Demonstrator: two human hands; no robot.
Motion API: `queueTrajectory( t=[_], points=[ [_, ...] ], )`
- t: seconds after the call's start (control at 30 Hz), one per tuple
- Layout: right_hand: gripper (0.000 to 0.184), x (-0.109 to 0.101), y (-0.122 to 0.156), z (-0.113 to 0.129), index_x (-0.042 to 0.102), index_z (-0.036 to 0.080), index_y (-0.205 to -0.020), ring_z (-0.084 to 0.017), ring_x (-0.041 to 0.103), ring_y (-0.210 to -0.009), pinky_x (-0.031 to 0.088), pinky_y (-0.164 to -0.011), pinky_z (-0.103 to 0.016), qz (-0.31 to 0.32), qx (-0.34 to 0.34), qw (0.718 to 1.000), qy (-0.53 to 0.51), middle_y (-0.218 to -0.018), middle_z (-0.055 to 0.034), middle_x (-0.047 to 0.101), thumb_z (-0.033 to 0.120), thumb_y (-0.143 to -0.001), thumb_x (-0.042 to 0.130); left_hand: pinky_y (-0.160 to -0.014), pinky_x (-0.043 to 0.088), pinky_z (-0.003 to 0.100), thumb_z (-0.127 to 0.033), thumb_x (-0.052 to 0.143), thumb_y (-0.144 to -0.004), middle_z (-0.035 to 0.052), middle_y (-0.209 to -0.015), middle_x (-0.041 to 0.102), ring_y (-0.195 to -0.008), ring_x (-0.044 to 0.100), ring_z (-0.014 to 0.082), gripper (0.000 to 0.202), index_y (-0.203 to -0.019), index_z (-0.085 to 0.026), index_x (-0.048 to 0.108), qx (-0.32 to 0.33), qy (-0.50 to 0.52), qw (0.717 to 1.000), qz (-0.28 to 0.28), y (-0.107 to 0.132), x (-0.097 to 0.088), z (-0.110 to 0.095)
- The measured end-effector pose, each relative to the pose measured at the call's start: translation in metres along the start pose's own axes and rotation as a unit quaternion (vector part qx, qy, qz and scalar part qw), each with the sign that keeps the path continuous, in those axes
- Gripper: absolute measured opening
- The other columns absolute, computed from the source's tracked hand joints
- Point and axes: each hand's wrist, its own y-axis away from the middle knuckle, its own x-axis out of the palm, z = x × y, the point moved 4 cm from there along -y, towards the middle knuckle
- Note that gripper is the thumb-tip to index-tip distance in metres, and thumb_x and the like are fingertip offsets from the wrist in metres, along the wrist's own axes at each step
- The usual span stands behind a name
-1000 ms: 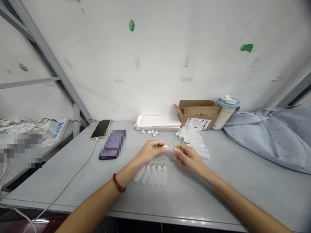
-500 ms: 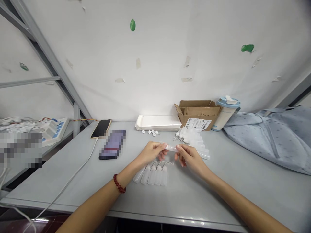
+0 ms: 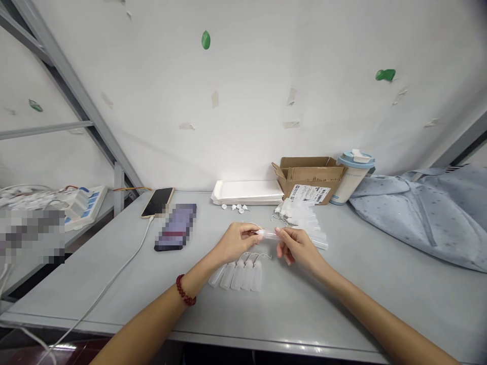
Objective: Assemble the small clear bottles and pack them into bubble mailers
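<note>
Above the table, a clear plastic tube (image 3: 269, 234) with a white end is held level between both hands. My left hand (image 3: 236, 243) pinches the white end with thumb and fingers. At the other end, my right hand (image 3: 299, 248) grips the clear part. Just below the hands, several frosted tubes (image 3: 238, 276) with thin cords at their tops lie side by side. Behind my right hand is a heap of similar clear tubes (image 3: 304, 215), with cords at its left. Several small white caps (image 3: 240, 208) lie beyond my left hand.
A stack of white boards or envelopes (image 3: 249, 191), an open cardboard box (image 3: 310, 177) and a blue-lidded cup (image 3: 352, 177) stand by the wall. A light blue bag (image 3: 411, 218) lies right. Two phones, one black-screened (image 3: 158, 202) with a white cable (image 3: 117, 276), lie left.
My left hand's fingers have shifted at the white end, and the lower fingers have drawn in out of sight. The tube stays between both hands; the things on the table have not moved.
</note>
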Motion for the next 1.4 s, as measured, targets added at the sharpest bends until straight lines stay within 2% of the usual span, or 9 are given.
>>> queueTrajectory(
  t=[0.13, 0.27, 0.37, 0.47, 0.53, 0.67, 0.83, 1.1, 1.4],
  points=[
    [0.049, 0.000, -0.002, -0.002, 0.045, 0.019, -0.060, -0.008, 0.044, -0.033, 0.029, -0.036, -0.021, 0.005, 0.004, 1.000, -0.014, -0.048, 0.0004, 0.058, 0.064, -0.079, 0.044, -0.060, 0.045, 0.024, -0.033, 0.065, -0.073, 0.0077, -0.088, 0.066, -0.069, 0.056, 0.0144, 0.026, -0.089, -0.013, 0.069, 0.002, 0.012, 1.000, -0.008, 0.000, 0.001, -0.001],
    [0.047, -0.001, -0.003, -0.002, 0.048, 0.018, -0.062, -0.009, 0.047, -0.037, 0.031, -0.038, -0.022, -0.002, -0.009, 1.000, -0.012, -0.052, -0.0003, 0.060, 0.062, -0.080, 0.046, -0.056, 0.046, 0.023, -0.042, 0.059, -0.077, 0.0056, -0.075, 0.064, -0.062, 0.055, 0.0125, 0.031, -0.079, -0.012, 0.067, -0.001, 0.010, 1.000, 0.011, -0.002, 0.001, -0.001],
    [0.041, -0.002, -0.002, -0.001, 0.055, 0.017, -0.075, -0.011, 0.051, -0.043, 0.035, -0.041, -0.023, -0.012, -0.026, 1.000, 0.006, -0.059, -0.0014, 0.062, 0.057, -0.081, 0.048, -0.054, 0.045, 0.023, -0.046, 0.059, -0.077, 0.0048, -0.070, 0.063, -0.056, 0.055, 0.0113, 0.036, -0.072, -0.012, 0.065, -0.034, 0.019, 0.999, 0.004, -0.003, 0.000, 0.005],
    [0.034, -0.004, 0.000, 0.003, 0.059, 0.018, -0.094, -0.014, 0.053, -0.052, 0.040, -0.049, -0.026, -0.043, -0.076, 0.995, 0.056, -0.067, -0.0021, 0.063, 0.048, -0.080, 0.054, -0.054, 0.045, 0.023, -0.047, 0.061, -0.074, 0.0037, -0.066, 0.062, -0.054, 0.054, 0.0104, 0.036, -0.069, -0.011, 0.064, -0.057, 0.049, 0.997, -0.006, -0.004, -0.001, 0.007],
    [0.031, -0.004, 0.003, 0.008, 0.060, 0.019, -0.101, -0.016, 0.055, -0.060, 0.042, -0.053, -0.028, -0.068, -0.131, 0.983, 0.109, -0.072, -0.0033, 0.062, 0.042, -0.080, 0.056, -0.056, 0.045, 0.023, -0.047, 0.063, -0.074, 0.0030, -0.065, 0.061, -0.053, 0.054, 0.0095, 0.036, -0.067, -0.011, 0.063, -0.073, 0.076, 0.994, -0.010, -0.003, 0.000, 0.007],
    [0.023, -0.003, 0.008, 0.016, 0.063, 0.024, -0.101, -0.018, 0.053, -0.064, 0.043, -0.058, -0.031, -0.084, -0.238, 0.948, 0.192, -0.077, -0.0054, 0.062, 0.036, -0.084, 0.052, -0.056, 0.046, 0.024, -0.048, 0.064, -0.072, 0.0029, -0.065, 0.059, -0.055, 0.054, 0.0095, 0.039, -0.066, -0.010, 0.061, -0.109, 0.126, 0.986, 0.009, -0.002, 0.002, 0.007],
    [0.024, -0.003, 0.010, 0.016, 0.062, 0.024, -0.104, -0.018, 0.054, -0.064, 0.044, -0.061, -0.032, -0.099, -0.285, 0.928, 0.219, -0.079, -0.0066, 0.062, 0.033, -0.088, 0.046, -0.048, 0.042, 0.022, -0.054, 0.060, -0.073, 0.0008, -0.057, 0.054, -0.048, 0.051, 0.0084, 0.045, -0.062, -0.011, 0.057, -0.133, 0.122, 0.983, 0.045, -0.001, 0.005, 0.009],
    [0.029, -0.002, 0.012, 0.015, 0.062, 0.018, -0.102, -0.015, 0.054, -0.058, 0.044, -0.055, -0.027, -0.116, -0.301, 0.917, 0.234, -0.068, -0.0040, 0.062, 0.038, -0.089, 0.045, -0.044, 0.039, 0.020, -0.052, 0.061, -0.073, -0.0023, -0.050, 0.050, -0.044, 0.047, 0.0066, 0.043, -0.058, -0.012, 0.054, -0.091, 0.089, 0.991, 0.027, -0.001, 0.001, 0.007],
    [0.029, -0.003, 0.010, 0.013, 0.061, 0.017, -0.080, -0.011, 0.045, -0.051, 0.034, -0.048, -0.023, -0.061, -0.151, 0.978, 0.132, -0.055, 0.0026, 0.049, 0.042, -0.086, 0.047, -0.047, 0.045, 0.021, -0.041, 0.065, -0.072, -0.0006, -0.059, 0.054, -0.051, 0.052, 0.0093, 0.030, -0.071, -0.011, 0.063, -0.023, 0.054, 0.998, -0.004, -0.002, 0.002, 0.003]
  ],
)
